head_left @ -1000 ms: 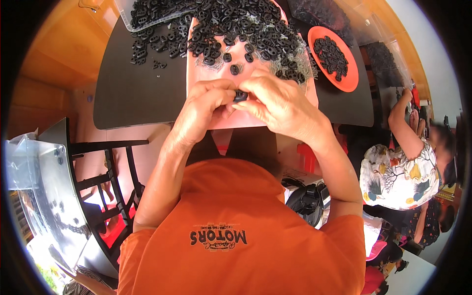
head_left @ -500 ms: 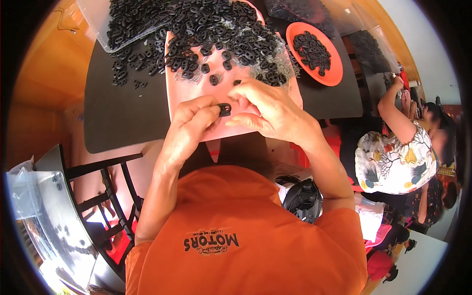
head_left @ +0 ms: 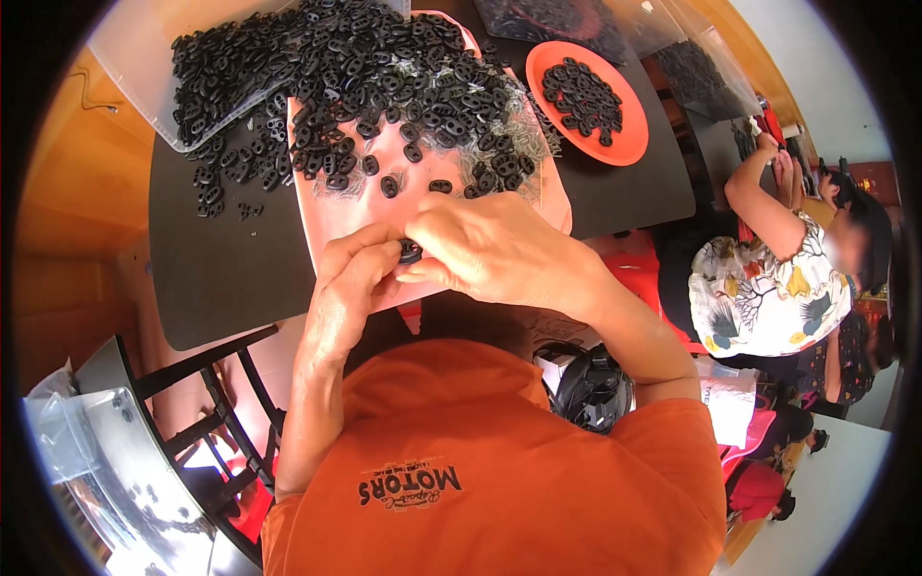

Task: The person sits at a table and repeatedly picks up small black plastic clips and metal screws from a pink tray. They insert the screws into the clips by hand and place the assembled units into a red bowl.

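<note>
Left hand clamps one black piece at the pink tray; grip of right hand I cannot tell; much seems left: loose pieces crowd the tray, fewer fill the orange plate rightward.

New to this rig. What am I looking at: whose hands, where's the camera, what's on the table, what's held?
No machine here: these are a person's bare hands. The camera sits on that person's head and looks down through a wide fisheye lens, so straight edges bend; picture left is their left.

On the dark table lies a pink tray with a pile of black parts, many with two holes, among thin clear slivers. To the right, an orange plate holds more black parts.

The left hand pinches one small black piece. The right hand's fingers are at it; whether they grip it is hard to see.
</note>
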{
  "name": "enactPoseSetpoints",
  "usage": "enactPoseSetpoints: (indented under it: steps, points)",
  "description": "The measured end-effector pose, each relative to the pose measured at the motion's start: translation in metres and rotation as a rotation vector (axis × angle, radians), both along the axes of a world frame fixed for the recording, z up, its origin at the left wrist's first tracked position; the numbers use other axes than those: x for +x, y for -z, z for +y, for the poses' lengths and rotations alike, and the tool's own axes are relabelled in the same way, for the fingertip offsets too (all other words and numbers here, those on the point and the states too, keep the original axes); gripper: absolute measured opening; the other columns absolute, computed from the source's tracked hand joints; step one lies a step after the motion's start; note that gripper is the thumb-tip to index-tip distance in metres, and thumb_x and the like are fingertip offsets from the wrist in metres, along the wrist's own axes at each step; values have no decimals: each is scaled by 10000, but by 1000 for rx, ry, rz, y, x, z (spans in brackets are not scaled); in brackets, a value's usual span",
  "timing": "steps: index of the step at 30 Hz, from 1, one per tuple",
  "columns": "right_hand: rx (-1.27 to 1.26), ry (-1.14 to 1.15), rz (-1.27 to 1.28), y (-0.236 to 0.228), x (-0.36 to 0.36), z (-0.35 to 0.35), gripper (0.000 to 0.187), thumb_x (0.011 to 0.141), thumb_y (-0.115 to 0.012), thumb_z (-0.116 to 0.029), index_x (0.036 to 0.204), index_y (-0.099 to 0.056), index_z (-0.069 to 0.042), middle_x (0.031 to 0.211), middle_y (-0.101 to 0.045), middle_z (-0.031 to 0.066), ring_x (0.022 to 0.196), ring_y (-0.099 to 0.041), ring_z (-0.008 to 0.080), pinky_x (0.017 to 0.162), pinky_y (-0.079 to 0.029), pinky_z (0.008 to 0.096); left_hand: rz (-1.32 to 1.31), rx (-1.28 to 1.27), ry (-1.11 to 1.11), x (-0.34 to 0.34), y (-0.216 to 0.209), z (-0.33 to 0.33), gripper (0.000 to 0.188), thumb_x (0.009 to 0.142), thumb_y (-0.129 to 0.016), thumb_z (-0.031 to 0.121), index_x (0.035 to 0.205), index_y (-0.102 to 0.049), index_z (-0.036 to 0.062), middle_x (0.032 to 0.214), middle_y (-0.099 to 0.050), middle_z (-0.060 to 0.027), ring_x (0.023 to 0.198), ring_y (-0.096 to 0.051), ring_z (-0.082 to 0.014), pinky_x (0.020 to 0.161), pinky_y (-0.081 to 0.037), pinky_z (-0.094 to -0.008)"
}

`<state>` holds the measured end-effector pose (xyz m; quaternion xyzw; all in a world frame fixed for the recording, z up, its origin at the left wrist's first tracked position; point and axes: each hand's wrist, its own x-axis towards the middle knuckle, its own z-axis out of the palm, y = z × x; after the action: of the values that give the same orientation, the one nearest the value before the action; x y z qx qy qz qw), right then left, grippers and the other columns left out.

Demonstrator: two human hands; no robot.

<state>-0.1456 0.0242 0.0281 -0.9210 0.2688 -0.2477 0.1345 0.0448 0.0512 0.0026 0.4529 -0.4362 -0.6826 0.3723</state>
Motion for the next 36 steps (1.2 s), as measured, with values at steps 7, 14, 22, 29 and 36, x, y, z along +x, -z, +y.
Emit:
enactPoseSetpoints:
  steps: [7,14,22,29,36]
  points:
    - [94,-47,57,-1,1,1,206,759,-652,-87,819,-463,-32,784,-526,95,648,-608,288,479,-475,388,-3,-33,12,-3,3,1,200,823,-461,140,724,-542,-14,630,-436,8,589,-386,-68,520,-315,-231]
    - [388,154,-161,-16,-33,-11,109,870,-643,-95,847,-581,-9,728,-546,34,642,-521,114,570,-421,283,-7,-216,36,-6,5,4,330,958,-464,208,706,-534,5,633,-439,11,598,-380,-77,553,-339,-242]
    - [82,879,294,-19,-137,-88,227,932,-542,-245,907,-619,-33,741,-621,140,660,-565,306,642,-455,388,-41,-245,43,-10,8,4,292,958,-510,175,717,-543,12,648,-460,25,593,-383,-61,542,-341,-232]
    - [120,705,130,-20,-120,-76,178,912,-546,-195,948,-622,-38,838,-647,139,805,-614,348,726,-479,397,-69,-280,52,-8,13,5,269,948,-527,131,710,-524,4,627,-427,38,601,-356,-48,532,-322,-234]
    - [38,362,169,-8,-38,-76,169,902,-575,-145,1016,-590,-22,914,-586,120,788,-596,319,703,-478,381,-54,-266,97,-8,14,1,287,947,-514,159,687,-524,38,638,-445,49,583,-380,-39,528,-317,-214]
